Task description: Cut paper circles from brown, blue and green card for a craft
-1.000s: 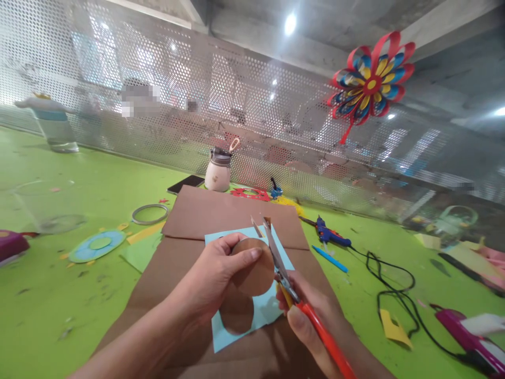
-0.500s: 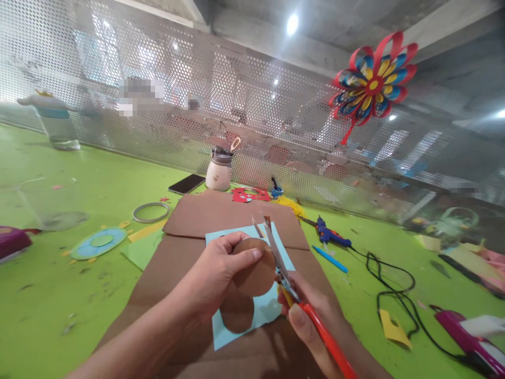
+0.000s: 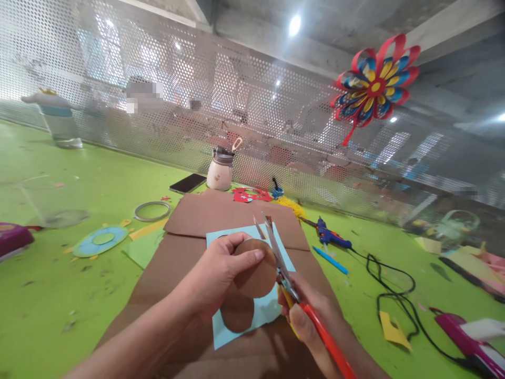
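Between the thumb and fingers of my left hand is a round brown cardboard disc. My right hand grips red-handled scissors, their blades slightly apart and pointing away from me along the disc's right edge. A yellow strip, perhaps a pencil or part of the handle, shows beside the right fingers. Below both hands lies a light blue paper sheet with a dark brown round shape on it. Under the sheet spreads a large piece of brown cardboard.
On the green table stand a white bottle and a phone at the back. A blue glue gun, a blue pen and a black cable lie right. Left are a metal ring and a clear cup.
Hands, disc and scissors hold almost the same place; the yellow piece shows more below the right fingers. The whole view has shifted very slightly.
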`<state>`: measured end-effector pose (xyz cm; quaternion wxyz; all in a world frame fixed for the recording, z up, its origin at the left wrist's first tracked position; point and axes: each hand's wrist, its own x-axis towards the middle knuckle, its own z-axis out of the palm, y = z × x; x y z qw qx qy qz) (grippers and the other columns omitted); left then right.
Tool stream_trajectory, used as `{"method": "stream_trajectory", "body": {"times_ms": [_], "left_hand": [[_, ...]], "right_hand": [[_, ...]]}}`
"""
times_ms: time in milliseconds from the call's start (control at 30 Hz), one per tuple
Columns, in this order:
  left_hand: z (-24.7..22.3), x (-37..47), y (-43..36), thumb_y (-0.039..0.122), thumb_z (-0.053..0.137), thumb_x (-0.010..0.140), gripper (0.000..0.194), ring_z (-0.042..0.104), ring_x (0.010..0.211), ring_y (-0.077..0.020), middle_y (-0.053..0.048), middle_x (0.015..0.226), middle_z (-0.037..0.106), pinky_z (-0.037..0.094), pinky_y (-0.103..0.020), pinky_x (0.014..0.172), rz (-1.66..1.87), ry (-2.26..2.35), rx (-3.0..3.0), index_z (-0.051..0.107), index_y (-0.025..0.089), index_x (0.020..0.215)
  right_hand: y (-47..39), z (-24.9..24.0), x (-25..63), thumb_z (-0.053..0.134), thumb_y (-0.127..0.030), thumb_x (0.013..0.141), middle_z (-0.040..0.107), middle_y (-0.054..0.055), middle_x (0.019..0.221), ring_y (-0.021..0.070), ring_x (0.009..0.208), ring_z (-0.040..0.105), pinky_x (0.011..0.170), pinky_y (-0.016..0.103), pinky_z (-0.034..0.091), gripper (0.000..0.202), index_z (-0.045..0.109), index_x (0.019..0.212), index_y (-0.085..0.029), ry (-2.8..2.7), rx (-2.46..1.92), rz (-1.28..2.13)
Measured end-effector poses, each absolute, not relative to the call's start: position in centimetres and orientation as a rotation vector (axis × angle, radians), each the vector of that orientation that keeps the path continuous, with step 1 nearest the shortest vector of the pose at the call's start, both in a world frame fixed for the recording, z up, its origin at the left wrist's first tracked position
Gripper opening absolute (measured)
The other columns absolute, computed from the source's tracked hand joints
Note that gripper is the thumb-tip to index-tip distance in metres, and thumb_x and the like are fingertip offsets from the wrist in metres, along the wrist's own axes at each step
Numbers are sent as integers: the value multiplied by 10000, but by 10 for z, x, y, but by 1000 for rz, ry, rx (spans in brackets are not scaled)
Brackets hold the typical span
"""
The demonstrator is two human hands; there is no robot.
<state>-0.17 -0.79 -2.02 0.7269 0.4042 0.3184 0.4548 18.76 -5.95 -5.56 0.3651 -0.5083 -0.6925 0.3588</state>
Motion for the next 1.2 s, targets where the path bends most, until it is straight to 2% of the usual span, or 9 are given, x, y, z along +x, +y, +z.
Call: {"method": "stream_trajectory", "body": {"times_ms": [133, 467, 633, 967, 1200], "left_hand": [[-21, -2, -7, 240, 752, 700, 188, 629, 581, -135, -36, 687, 699, 461, -213, 541, 991, 682, 872, 604, 140, 757], [-23, -3, -6, 262, 753, 707, 194, 618, 589, -131, -31, 685, 684, 458, -219, 554, 981, 692, 879, 613, 146, 775], [-23, -4, -6, 276, 747, 715, 212, 622, 640, -150, -42, 732, 682, 467, -254, 613, 989, 694, 904, 626, 143, 828], [-18, -6, -6, 285, 732, 727, 198, 598, 603, -134, -36, 702, 669, 446, -224, 559, 973, 696, 890, 607, 145, 790], [-18, -6, -6, 298, 724, 736, 195, 593, 595, -132, -34, 706, 673, 439, -217, 550, 967, 694, 886, 617, 152, 810]], "right_hand": [[-60, -57, 187, 417, -804, 726, 574, 33, 767, 152, 608, 535, 555, 272, 421, 710, 584, 1073, -208, -1765, -1341, 894], [-63, -50, 188, 411, -763, 771, 529, 11, 734, 125, 571, 481, 536, 250, 363, 643, 572, 1051, -208, -1807, -1318, 915], [-65, -47, 187, 384, -756, 790, 528, 11, 725, 131, 586, 492, 546, 252, 357, 640, 567, 1051, -202, -1836, -1317, 885], [-66, -45, 185, 373, -757, 792, 483, -5, 669, 119, 544, 426, 505, 248, 312, 654, 586, 1019, -182, -1844, -1326, 858], [-68, -45, 186, 372, -730, 815, 512, 7, 670, 128, 552, 462, 501, 253, 335, 620, 589, 1030, -191, -1871, -1341, 832]]}}
